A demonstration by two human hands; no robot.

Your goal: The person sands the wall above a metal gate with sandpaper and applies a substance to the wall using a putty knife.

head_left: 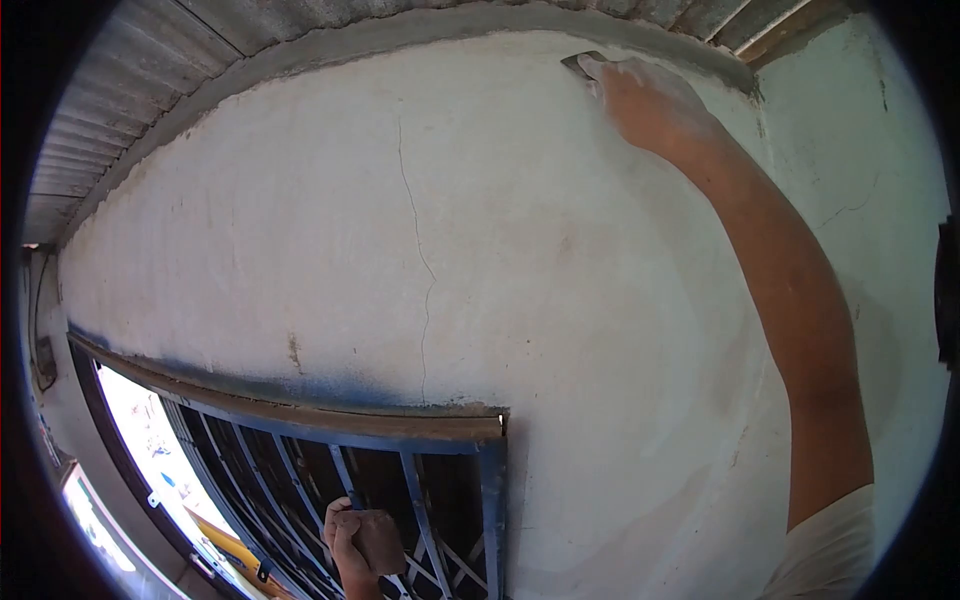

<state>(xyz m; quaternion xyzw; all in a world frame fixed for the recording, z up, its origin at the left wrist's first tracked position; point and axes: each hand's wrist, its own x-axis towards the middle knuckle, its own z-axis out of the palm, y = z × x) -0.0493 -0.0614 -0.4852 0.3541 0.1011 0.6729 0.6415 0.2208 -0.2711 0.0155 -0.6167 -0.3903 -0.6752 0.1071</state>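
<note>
Two hands of one person are at work before a pale wall (480,220), and they are well apart from each other. The right hand (642,98) is high, at the end of an outstretched arm (780,260), and its fingers are gripping a small dark blade (577,66). This blade comes out at the left of the fingers, near the top of the wall, just below the grey band (350,45) under the roof (110,130). It appears to lie against the wall; its long axis I cannot tell, because the hand covers the rest.

The left hand (341,535) is low, in front of the metal grille (413,480), and its fingers hold a brown flat piece (380,543), which lies to their right. So the right hand is the nearer one to the band. Between both hands, further left, a thin crack (411,200) runs down the wall.
</note>
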